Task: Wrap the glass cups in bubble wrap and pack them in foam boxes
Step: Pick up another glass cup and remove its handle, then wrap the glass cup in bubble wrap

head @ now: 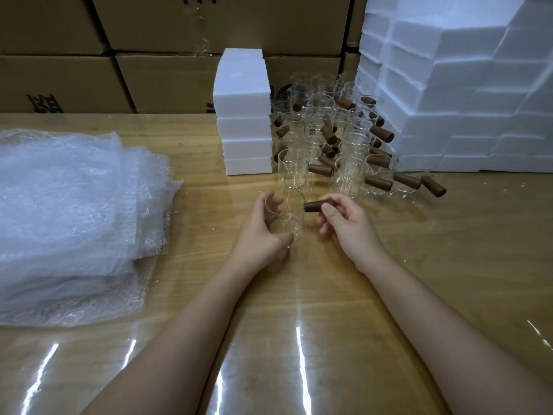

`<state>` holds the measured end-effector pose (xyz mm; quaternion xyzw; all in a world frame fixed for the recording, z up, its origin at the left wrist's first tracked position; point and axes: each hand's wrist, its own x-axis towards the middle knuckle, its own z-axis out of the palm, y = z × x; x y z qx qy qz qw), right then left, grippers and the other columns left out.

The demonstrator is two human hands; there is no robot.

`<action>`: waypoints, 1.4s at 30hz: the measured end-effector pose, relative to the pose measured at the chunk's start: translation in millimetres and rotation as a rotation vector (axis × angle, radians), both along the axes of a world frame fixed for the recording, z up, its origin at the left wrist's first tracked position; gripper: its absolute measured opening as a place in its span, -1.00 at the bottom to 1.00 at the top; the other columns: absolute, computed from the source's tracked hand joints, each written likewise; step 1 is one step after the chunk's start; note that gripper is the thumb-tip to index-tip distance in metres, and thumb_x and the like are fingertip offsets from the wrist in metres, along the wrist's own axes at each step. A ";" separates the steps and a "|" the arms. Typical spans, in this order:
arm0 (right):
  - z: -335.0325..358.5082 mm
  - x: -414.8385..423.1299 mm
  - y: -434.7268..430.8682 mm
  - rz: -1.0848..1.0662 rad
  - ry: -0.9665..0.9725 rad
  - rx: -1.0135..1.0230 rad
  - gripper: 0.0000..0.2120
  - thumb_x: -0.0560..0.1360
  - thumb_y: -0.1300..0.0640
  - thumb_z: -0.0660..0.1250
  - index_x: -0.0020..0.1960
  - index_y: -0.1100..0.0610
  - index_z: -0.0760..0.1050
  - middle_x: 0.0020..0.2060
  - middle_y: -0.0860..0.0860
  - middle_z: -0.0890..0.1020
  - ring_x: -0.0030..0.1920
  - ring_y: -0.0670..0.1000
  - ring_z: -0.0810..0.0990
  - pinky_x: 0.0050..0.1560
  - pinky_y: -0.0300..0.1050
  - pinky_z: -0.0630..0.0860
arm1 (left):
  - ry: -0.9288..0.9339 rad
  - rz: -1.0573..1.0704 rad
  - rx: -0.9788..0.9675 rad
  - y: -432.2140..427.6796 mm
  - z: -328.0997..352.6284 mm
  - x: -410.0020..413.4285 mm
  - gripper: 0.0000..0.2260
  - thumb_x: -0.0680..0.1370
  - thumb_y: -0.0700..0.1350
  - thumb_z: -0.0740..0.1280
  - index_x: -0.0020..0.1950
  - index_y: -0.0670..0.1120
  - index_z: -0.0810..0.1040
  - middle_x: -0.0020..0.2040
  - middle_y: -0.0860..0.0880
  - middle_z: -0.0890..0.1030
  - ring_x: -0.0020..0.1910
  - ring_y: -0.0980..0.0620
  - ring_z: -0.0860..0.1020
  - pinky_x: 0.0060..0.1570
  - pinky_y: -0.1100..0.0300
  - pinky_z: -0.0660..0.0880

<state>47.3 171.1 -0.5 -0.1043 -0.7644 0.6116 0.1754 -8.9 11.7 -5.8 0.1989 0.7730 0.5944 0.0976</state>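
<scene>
Forearms come in low over the table [449, 265]. Left hand [263, 235]: fingers curled round the glass cup [285, 217]. Right hand [348, 226]: fingers pinch its wooden handle [317, 205]. Cup sits mid-table and is unwrapped, so the step looks like pick-up before wrapping. Next move needs a sheet from the bubble wrap [68, 211] pile at left. Foam boxes [244, 115] are stacked behind, spare cups [338, 136] beside them. Path to the wrap looks unobstructed.

Table [449, 250]: bubble wrap [68, 211], foam boxes [244, 115], cups [348, 175]

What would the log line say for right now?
left hand: grips glass cup | right hand: pinches wooden handle | bubble wrap: stacked at left, untouched
</scene>
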 end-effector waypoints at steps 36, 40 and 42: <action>4.3 3.6 2.1 -0.069 -0.097 0.155 -0.88 0.53 0.10 0.32 -0.07 -0.13 0.51 -0.16 0.10 0.62 -0.11 0.15 0.59 -0.06 0.07 0.55 | 0.545 0.854 -1.013 -120.5 101.5 -26.0 -0.70 0.48 -0.19 0.30 0.20 -0.24 0.53 0.32 -0.25 0.40 0.25 -0.27 0.32 0.10 -0.08 0.24; 4.0 4.0 1.8 -0.062 -0.085 0.141 -0.86 0.53 0.14 0.32 -0.07 -0.11 0.51 -0.24 0.02 0.60 -0.22 0.00 0.56 -0.10 -0.01 0.53 | 0.357 0.846 -1.013 -138.2 103.0 -31.3 -0.80 0.52 -0.24 0.24 0.08 -0.34 0.46 0.18 -0.34 0.39 0.10 -0.32 0.37 -0.11 -0.05 0.29; 4.3 4.4 1.3 -0.060 -0.080 0.128 -0.87 0.54 0.15 0.31 -0.06 -0.10 0.50 -0.27 0.00 0.60 -0.25 -0.06 0.56 -0.14 -0.09 0.51 | 0.352 0.822 -1.007 -144.5 100.7 -33.9 -0.90 0.52 -0.30 0.21 -0.04 -0.33 0.47 0.07 -0.34 0.42 0.00 -0.30 0.39 -0.20 -0.01 0.27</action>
